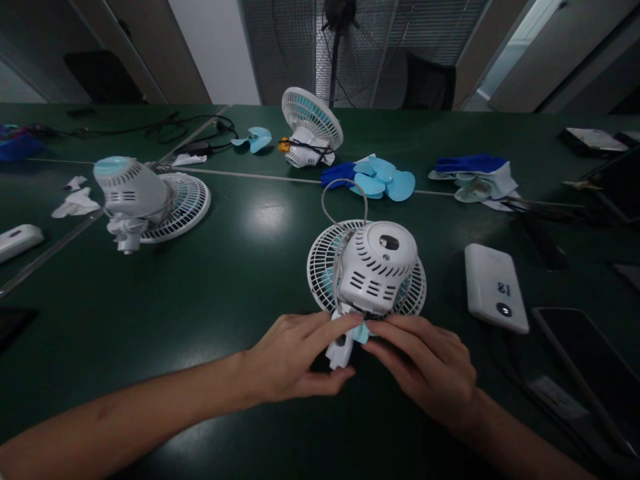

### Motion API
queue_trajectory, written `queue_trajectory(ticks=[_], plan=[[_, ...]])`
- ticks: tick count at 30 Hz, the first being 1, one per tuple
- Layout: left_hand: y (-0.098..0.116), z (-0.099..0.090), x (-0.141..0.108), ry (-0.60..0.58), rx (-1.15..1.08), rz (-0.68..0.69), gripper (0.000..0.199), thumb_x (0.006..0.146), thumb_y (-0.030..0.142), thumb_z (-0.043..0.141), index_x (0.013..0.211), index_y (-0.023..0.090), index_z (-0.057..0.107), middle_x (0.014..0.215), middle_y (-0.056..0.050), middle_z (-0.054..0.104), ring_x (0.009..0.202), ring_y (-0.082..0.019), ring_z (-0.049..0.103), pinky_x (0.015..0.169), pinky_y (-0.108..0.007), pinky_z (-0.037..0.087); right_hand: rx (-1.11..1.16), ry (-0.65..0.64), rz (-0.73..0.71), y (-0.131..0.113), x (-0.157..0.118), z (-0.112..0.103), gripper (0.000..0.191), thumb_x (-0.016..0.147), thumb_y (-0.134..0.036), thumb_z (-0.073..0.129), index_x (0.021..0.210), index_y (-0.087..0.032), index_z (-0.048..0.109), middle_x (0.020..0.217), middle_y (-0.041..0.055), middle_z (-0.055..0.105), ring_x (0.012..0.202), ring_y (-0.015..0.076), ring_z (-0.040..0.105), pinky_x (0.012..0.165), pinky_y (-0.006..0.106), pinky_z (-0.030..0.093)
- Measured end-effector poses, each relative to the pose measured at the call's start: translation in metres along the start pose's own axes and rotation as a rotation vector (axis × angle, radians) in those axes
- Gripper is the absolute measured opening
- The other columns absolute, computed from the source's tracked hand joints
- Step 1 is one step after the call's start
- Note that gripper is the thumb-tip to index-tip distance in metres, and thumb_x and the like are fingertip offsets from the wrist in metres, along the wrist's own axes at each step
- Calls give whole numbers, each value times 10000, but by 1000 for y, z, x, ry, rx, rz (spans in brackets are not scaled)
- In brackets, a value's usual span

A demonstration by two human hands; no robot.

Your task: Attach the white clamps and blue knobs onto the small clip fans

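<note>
A small white fan (373, 280) lies face down on its grille in front of me, its vented motor housing upward and a thin grey cord looped beside it. My left hand (293, 360) is closed around the white bracket (341, 352) at the near end of the housing, thumb below and fingers above. Between the two hands is a small light-blue piece (361, 333). The fingertips of my right hand (433, 363) pinch its right side, and my left index finger touches it too. How the piece joins the bracket is hidden by the fingers.
Another white fan (137, 193) lies at the left, and a third (313, 127) stands at the back. Light-blue blades (384, 179) rest by blue gloves. More gloves (475, 177), a white power bank (496, 288) and a phone (585, 367) are on the right of the green table (240, 267).
</note>
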State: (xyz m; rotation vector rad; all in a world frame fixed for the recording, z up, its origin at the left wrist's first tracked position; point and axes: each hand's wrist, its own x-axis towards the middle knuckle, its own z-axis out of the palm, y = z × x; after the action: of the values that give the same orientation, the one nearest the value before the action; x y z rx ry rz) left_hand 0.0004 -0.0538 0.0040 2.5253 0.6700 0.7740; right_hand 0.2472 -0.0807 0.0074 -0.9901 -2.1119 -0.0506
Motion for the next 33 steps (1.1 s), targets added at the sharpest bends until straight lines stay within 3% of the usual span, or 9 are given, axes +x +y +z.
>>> queue_trajectory(ticks=[2,7,10,14,17,21,25,29,33], plan=[[1,0,0,3,13,1,604,992,386,539,1503,152,317,948,-60,662,726,-168,641,618,-289,593,120,-21,132,-10,8,2,55,949,-162,649,941,-195,692,824,-3,726,699,109,696,628,219,526],[1,1,1,2,23,-6,598,985,382,560,1489,152,336,969,-68,678,746,-177,658,641,-305,605,406,-91,478,-24,13,4,259,973,-195,571,718,-203,611,630,-45,590,504,87,578,498,215,479],[1,0,0,3,3,-8,607,981,381,570,1493,156,335,993,-74,680,754,-177,658,649,-309,605,283,-17,327,-15,4,1,79,913,-191,660,991,-195,674,796,-6,684,556,95,615,503,214,494],[0,0,0,-6,-3,-5,615,977,371,576,1499,151,335,992,-70,672,750,-171,652,641,-297,600,73,-25,84,-3,-2,-2,275,885,-172,724,1154,-212,682,993,37,753,677,112,692,640,226,554],[-1,1,0,-7,11,1,627,976,378,578,1501,139,332,960,-65,666,738,-176,643,625,-300,593,154,-30,195,-11,8,-1,50,930,-179,671,954,-208,704,868,15,748,727,131,717,654,228,556],[0,2,0,-4,18,-14,622,972,375,584,1495,146,336,972,-63,678,752,-182,654,638,-307,595,423,-145,504,-27,20,-1,314,1000,-212,552,696,-207,628,564,-59,581,421,70,541,420,192,437],[0,1,0,-7,10,-20,604,980,386,579,1487,161,341,992,-69,681,757,-177,662,651,-297,594,161,-8,264,-18,9,-4,60,911,-192,670,969,-191,686,804,5,713,564,99,644,518,221,505],[-1,1,-1,-16,-4,-23,636,981,397,569,1516,168,314,966,-57,670,748,-176,655,647,-299,591,-53,-30,-25,-2,0,-5,325,877,-177,731,1195,-205,672,1034,53,765,831,153,747,716,237,572],[0,2,-1,3,18,-5,610,987,385,554,1504,154,328,963,-62,675,728,-173,655,623,-295,591,138,-65,232,-14,10,-2,79,953,-203,640,897,-208,696,832,10,739,694,127,714,618,222,552]])
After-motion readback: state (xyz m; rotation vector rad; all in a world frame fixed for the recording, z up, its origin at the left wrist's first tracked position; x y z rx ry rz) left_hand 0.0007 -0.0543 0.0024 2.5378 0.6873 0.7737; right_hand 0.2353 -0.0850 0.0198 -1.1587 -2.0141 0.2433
